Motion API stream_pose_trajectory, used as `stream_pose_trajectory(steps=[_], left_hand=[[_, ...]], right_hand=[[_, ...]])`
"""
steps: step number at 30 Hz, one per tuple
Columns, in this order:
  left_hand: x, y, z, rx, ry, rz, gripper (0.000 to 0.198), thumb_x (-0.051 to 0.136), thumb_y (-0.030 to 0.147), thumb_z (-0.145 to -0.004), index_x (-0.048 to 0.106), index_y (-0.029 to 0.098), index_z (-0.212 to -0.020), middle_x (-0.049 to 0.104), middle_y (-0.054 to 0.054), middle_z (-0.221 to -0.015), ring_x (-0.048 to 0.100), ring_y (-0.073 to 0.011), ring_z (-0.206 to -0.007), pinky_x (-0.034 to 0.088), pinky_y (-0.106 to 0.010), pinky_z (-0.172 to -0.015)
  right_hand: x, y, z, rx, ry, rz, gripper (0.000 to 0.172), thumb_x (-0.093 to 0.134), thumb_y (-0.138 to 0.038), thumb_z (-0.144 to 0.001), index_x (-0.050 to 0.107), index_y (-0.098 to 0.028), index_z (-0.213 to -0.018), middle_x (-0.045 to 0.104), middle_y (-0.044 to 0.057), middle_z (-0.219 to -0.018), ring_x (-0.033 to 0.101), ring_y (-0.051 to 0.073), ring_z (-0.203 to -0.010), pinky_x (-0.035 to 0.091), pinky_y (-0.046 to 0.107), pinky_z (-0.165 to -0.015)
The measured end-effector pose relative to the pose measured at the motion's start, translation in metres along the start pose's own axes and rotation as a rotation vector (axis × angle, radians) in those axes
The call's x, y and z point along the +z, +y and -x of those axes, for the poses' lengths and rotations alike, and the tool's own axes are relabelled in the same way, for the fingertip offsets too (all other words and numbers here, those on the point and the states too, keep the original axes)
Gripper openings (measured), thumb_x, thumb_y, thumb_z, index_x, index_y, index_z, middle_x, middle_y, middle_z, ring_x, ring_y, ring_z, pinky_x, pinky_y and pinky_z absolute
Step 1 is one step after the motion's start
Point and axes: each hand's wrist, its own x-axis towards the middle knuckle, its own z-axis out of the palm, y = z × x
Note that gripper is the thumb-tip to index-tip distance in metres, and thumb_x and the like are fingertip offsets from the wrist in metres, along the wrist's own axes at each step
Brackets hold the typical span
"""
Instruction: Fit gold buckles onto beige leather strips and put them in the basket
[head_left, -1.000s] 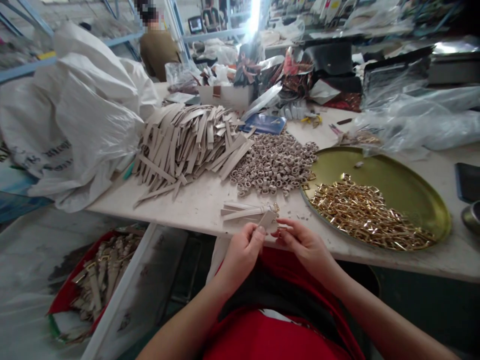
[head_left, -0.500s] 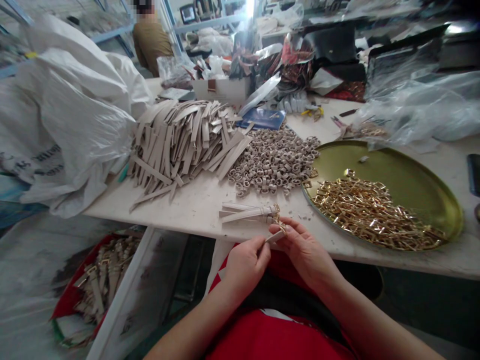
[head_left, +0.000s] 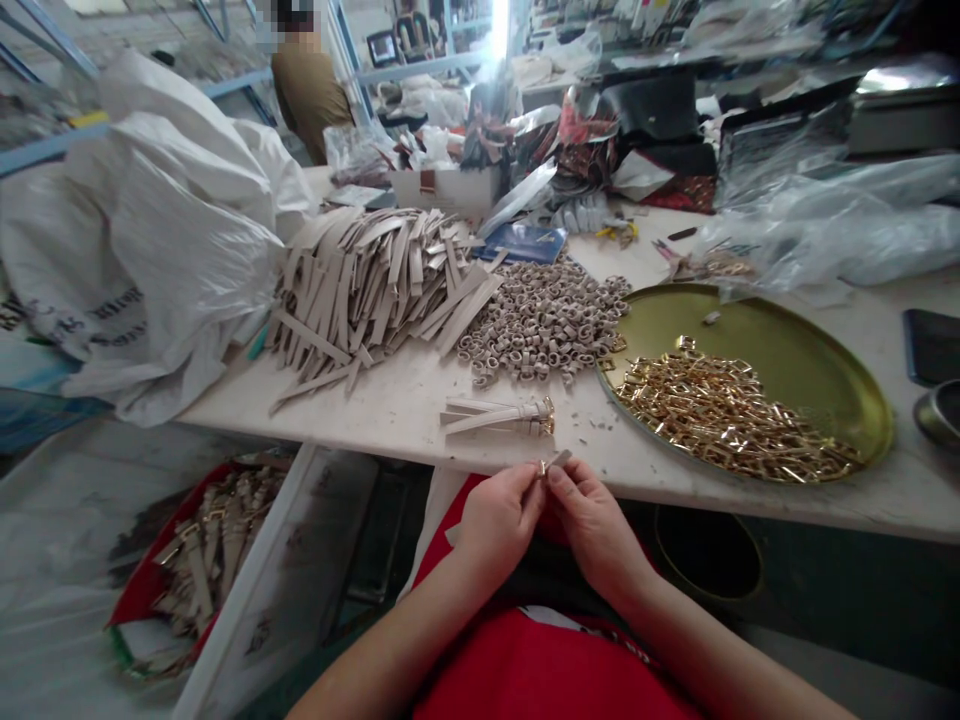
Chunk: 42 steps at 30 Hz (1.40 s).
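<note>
Both of my hands meet just below the table's front edge, over my red top. My left hand [head_left: 496, 520] and my right hand [head_left: 592, 525] are both closed in a pinch on one beige strap [head_left: 553, 462] that carries a small gold buckle, its tip poking up between my fingers. On the table just above lies a small bundle of finished straps with buckles [head_left: 499, 416]. A round brass tray [head_left: 817, 360] of loose gold buckles [head_left: 724, 410] sits to the right.
A heap of beige straps [head_left: 375, 285] and a pile of beige loops [head_left: 544, 320] lie mid-table. A big white sack [head_left: 150, 230] stands at left. A red bin of finished straps [head_left: 199, 555] is on the floor. A person in an olive shirt [head_left: 307, 90] is beyond.
My hands have drawn back toward me, closer together, with the strap now held more upright. The camera view shifted slightly.
</note>
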Motion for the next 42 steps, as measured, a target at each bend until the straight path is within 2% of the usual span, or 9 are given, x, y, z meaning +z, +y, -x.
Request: stream_pose_trajectory(steps=[7,11,16,24,30,33,37,40,42], left_hand=[[0.001,0.005,0.014,-0.102,-0.107,0.327,0.019,0.051,0.031,-0.082,0.050,0.015,-0.092,0.055,0.000,-0.077,0.050,-0.0115,-0.067,0.039,-0.022,-0.061],[0.001,0.003,0.018,-0.155,-0.117,0.451,0.026,0.047,0.042,-0.084,0.049,0.016,-0.085,0.052,0.002,-0.067,0.044,-0.0078,-0.053,0.035,-0.020,-0.050],[-0.001,0.007,0.021,-0.191,-0.142,0.542,0.025,0.049,0.041,-0.081,0.048,0.015,-0.080,0.051,0.002,-0.067,0.042,-0.0062,-0.048,0.034,-0.020,-0.046],[0.004,0.012,0.021,-0.260,-0.072,0.511,0.020,0.048,0.035,-0.080,0.047,0.016,-0.075,0.045,0.005,-0.058,0.040,-0.0068,-0.045,0.031,-0.020,-0.044],[0.009,0.010,0.019,-0.206,0.046,0.310,0.018,0.047,0.031,-0.081,0.050,0.016,-0.072,0.048,0.003,-0.062,0.042,-0.0092,-0.056,0.032,-0.021,-0.052],[0.003,0.010,0.016,-0.181,0.031,0.241,0.018,0.049,0.030,-0.080,0.050,0.015,-0.070,0.050,0.002,-0.064,0.042,-0.0099,-0.059,0.031,-0.022,-0.054],[-0.011,0.007,0.007,-0.174,-0.125,0.280,0.025,0.057,0.038,-0.077,0.051,0.016,-0.068,0.051,0.003,-0.061,0.041,-0.0092,-0.056,0.028,-0.021,-0.050],[-0.017,0.002,-0.002,-0.212,-0.108,0.365,0.029,0.061,0.039,-0.074,0.048,0.016,-0.065,0.051,0.004,-0.059,0.041,-0.0084,-0.053,0.029,-0.020,-0.050],[-0.018,0.000,-0.010,-0.254,-0.107,0.502,0.025,0.063,0.036,-0.073,0.049,0.016,-0.078,0.053,0.004,-0.061,0.044,-0.0081,-0.051,0.032,-0.019,-0.048]], right_hand=[[-0.012,-0.006,0.013,-0.189,0.041,0.241,0.028,0.076,-0.039,-0.064,0.057,-0.019,-0.074,0.062,-0.003,-0.069,0.055,0.013,-0.064,0.046,0.026,-0.064],[-0.013,-0.009,0.019,-0.104,-0.049,0.232,0.026,0.070,-0.041,-0.070,0.057,-0.019,-0.076,0.060,-0.002,-0.069,0.055,0.013,-0.063,0.046,0.026,-0.062],[-0.012,-0.009,0.023,-0.016,-0.121,0.144,0.024,0.067,-0.040,-0.073,0.056,-0.019,-0.077,0.059,-0.002,-0.067,0.053,0.012,-0.058,0.046,0.026,-0.059],[-0.014,-0.009,0.023,-0.131,-0.064,0.276,0.025,0.062,-0.043,-0.077,0.053,-0.020,-0.076,0.058,-0.003,-0.065,0.053,0.012,-0.057,0.045,0.025,-0.056],[-0.023,-0.005,0.021,-0.332,0.003,0.588,0.021,0.064,-0.039,-0.076,0.055,-0.020,-0.081,0.062,0.000,-0.072,0.056,0.015,-0.063,0.046,0.027,-0.061],[-0.027,-0.010,0.017,-0.328,-0.054,0.699,0.016,0.064,-0.034,-0.076,0.056,-0.021,-0.080,0.062,0.001,-0.074,0.056,0.015,-0.066,0.045,0.027,-0.063],[-0.023,-0.023,0.011,-0.212,-0.179,0.669,0.014,0.062,-0.031,-0.076,0.051,-0.022,-0.074,0.054,-0.003,-0.064,0.048,0.012,-0.056,0.040,0.024,-0.052],[-0.019,-0.038,0.005,-0.195,-0.288,0.679,0.015,0.061,-0.031,-0.077,0.050,-0.022,-0.072,0.050,-0.004,-0.060,0.045,0.012,-0.055,0.037,0.023,-0.050],[-0.019,-0.051,-0.005,-0.167,-0.396,0.737,0.015,0.058,-0.034,-0.079,0.054,-0.021,-0.075,0.055,-0.002,-0.065,0.049,0.013,-0.059,0.039,0.024,-0.053]])
